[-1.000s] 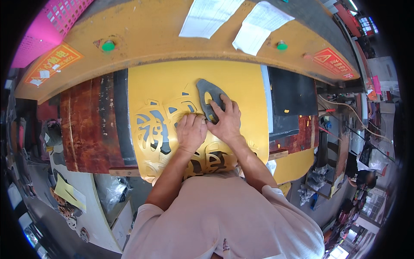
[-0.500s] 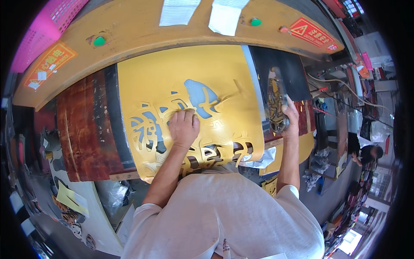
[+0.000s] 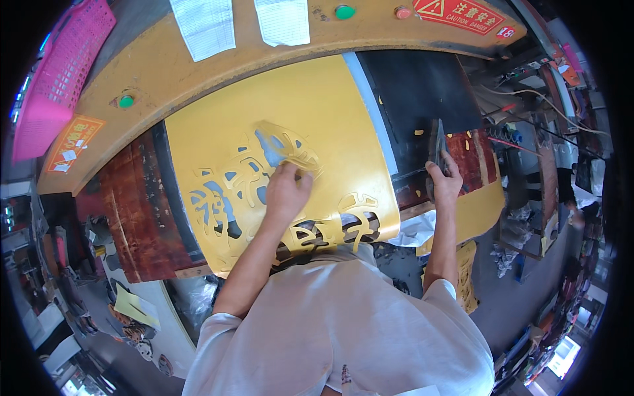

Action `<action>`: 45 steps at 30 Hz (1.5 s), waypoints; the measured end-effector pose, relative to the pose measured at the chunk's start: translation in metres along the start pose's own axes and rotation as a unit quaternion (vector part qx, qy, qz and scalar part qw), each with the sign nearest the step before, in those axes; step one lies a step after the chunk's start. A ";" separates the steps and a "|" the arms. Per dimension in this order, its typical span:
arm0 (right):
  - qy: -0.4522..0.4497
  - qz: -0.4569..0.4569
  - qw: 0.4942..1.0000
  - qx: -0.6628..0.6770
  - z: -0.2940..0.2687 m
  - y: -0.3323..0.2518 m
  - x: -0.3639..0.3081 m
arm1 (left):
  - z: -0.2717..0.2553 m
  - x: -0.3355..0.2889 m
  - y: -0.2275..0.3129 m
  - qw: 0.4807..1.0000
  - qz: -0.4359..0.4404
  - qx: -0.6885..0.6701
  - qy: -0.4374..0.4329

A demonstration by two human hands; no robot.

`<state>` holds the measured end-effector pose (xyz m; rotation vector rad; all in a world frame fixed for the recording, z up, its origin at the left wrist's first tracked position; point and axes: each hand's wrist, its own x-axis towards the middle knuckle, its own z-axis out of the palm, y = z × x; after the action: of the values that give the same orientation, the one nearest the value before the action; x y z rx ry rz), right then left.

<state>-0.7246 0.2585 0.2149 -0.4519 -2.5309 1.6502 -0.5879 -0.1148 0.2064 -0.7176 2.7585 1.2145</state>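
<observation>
A large yellow sheet (image 3: pixel 343 138) lies over the work surface, with several cut-out holes along its left and near parts. My left hand (image 3: pixel 288 193) is closed, its fingertips pinching a cut yellow piece (image 3: pixel 298 157) that tilts up over a hole. Pale blue shows through that hole. To the right of the sheet, my right hand (image 3: pixel 446 178) grips a cutting die (image 3: pixel 436 142), held upright and seen nearly edge-on. Its fingers wrap partly around the die's near end.
A yellow machine beam (image 3: pixel 218 69) crosses the far side, carrying green buttons and paper sheets. Black board (image 3: pixel 416 86) and reddish-brown board (image 3: pixel 135 204) flank the sheet. Small yellow scraps lie at right. A pink basket (image 3: pixel 63 79) stands far left.
My left hand, earlier resting on the sheet, now pinches the cut piece. The die in my right hand has turned from its patterned face to nearly edge-on. The whole view has shifted.
</observation>
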 end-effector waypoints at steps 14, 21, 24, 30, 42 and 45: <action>-0.004 -0.176 0.927 -0.331 0.017 0.022 0.010 | -0.011 -0.016 0.029 0.979 -0.019 0.202 -0.030; -0.030 -0.171 0.901 -0.397 0.024 0.026 0.011 | -0.026 0.017 0.047 0.956 -0.118 0.135 -0.233; -0.038 -0.164 0.902 -0.398 0.023 0.025 0.013 | -0.008 -0.010 0.044 0.971 -0.003 0.156 -0.180; -0.061 -0.130 0.911 -0.386 0.019 0.024 0.012 | -0.022 -0.041 -0.009 0.997 0.049 -0.008 -0.055; -0.102 -0.084 0.987 -0.088 0.039 0.003 -0.027 | -0.098 -0.127 -0.144 0.937 -0.054 0.160 0.307; -0.204 0.059 0.962 -0.173 0.047 0.001 -0.048 | -0.105 -0.142 -0.176 0.930 -0.159 0.062 0.324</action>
<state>-0.6895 0.2030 0.1990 -0.3167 -3.1792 1.4592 -0.3705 -0.2366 0.1893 -1.7365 2.9564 0.8298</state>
